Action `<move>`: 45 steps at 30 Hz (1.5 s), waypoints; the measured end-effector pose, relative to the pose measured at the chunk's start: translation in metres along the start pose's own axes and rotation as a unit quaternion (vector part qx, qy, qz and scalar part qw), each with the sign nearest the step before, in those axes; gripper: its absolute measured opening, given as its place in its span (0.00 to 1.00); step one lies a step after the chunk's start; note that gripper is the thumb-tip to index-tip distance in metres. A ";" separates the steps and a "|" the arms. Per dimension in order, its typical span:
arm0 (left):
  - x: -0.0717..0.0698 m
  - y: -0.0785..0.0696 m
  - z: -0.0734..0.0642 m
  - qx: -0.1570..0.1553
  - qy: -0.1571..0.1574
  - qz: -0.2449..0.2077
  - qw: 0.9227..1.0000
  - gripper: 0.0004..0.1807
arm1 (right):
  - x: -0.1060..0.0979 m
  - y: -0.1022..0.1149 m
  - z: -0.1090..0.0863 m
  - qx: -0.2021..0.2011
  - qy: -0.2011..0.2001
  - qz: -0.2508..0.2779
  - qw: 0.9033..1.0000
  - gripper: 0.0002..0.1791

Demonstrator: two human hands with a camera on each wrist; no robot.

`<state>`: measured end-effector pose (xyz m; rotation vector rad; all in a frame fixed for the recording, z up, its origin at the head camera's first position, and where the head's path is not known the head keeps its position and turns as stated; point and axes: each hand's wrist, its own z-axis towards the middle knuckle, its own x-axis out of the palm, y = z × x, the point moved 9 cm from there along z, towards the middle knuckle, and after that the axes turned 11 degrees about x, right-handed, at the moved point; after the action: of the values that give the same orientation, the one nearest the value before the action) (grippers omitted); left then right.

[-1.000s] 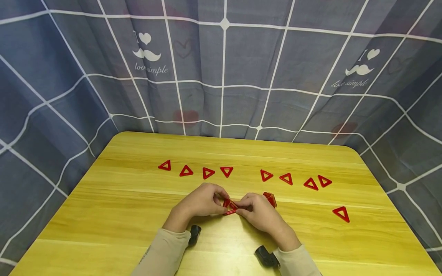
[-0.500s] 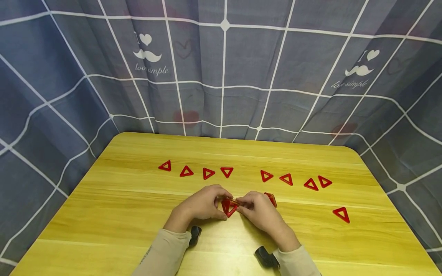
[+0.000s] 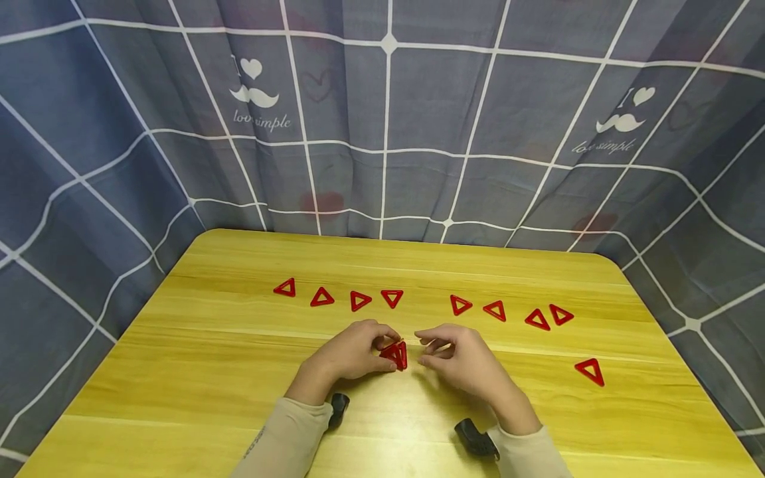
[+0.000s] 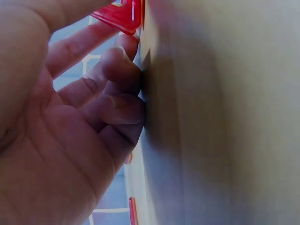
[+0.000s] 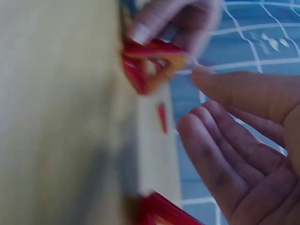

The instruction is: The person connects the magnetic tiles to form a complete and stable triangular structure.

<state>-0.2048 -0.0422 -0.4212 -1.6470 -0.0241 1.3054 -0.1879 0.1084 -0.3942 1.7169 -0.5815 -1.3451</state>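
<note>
Near the middle of the table, my left hand (image 3: 355, 352) pinches a small pyramid (image 3: 394, 356) built from red see-through triangle frames, thumb at the front and fingers behind. In the right wrist view this pyramid (image 5: 150, 65) is blurred between the fingertips of the left hand. A corner of it also shows at the top of the left wrist view, a red triangle (image 4: 119, 16). My right hand (image 3: 463, 358) is apart from it, just to the right, fingers loosely bent with nothing in them. Another red piece (image 5: 164, 213) lies below the right hand, mostly cut off.
Several loose red triangles lie flat across the back of the wooden table (image 3: 179, 372), such as this one (image 3: 323, 297) at the left and another (image 3: 495, 310) at the right. One more triangle (image 3: 590, 372) lies nearer the right edge. A blue-grey checked curtain (image 3: 418, 99) surrounds the table.
The red pyramid has turned in my left hand. My right hand has let go of it and drawn off to the right, now covering the red piece seen behind it earlier.
</note>
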 end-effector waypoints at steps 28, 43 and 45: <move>0.006 0.007 0.001 -0.017 0.005 -0.024 1.000 0.24 | -0.172 -0.102 -0.075 0.199 -0.120 -0.162 0.959 0.38; 0.003 0.008 -0.002 -0.009 0.001 -0.035 0.999 0.23 | -0.185 -0.161 -0.091 0.302 -0.077 -0.162 0.936 0.34; 0.004 0.008 -0.001 -0.008 0.001 -0.037 0.999 0.23 | -0.187 -0.164 -0.093 0.313 -0.081 -0.162 0.932 0.33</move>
<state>-0.2067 -0.0450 -0.4293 -1.6467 -0.0934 1.2499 -0.1821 0.3718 -0.4262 2.3030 -0.9263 -1.6590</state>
